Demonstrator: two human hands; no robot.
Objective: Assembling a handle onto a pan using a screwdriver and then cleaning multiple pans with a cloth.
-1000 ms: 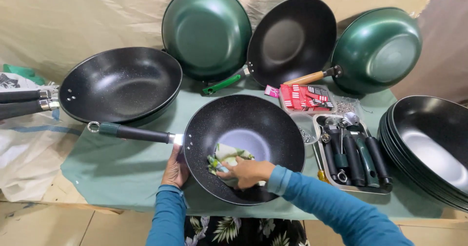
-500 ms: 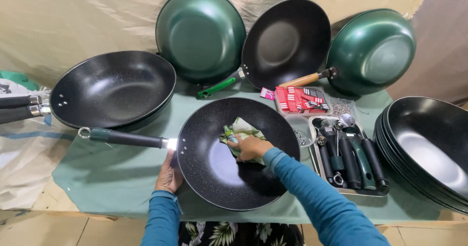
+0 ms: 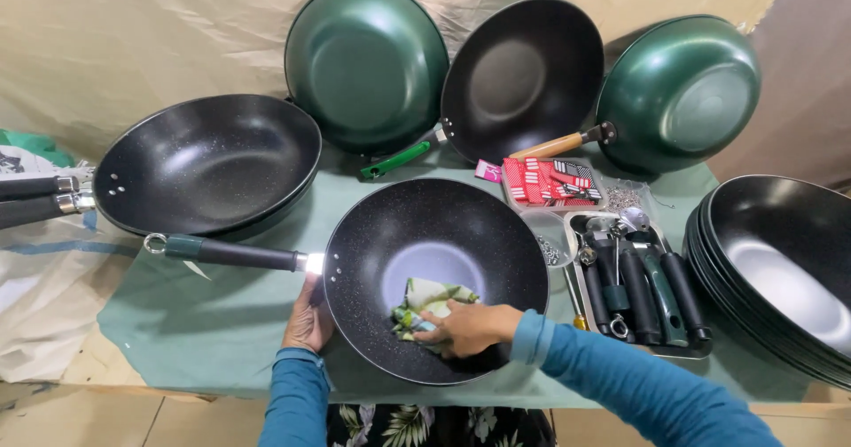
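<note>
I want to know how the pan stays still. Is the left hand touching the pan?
Touching. In the head view the left hand cups the outer rim of the black speckled pan just below its handle, with no gap showing.

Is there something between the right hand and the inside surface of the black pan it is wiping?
Yes. A folded green-and-white cloth lies under the right hand, between its fingers and the inner surface of the black pan. Nothing else is inside the pan. The left hand grips the rim directly.
</note>
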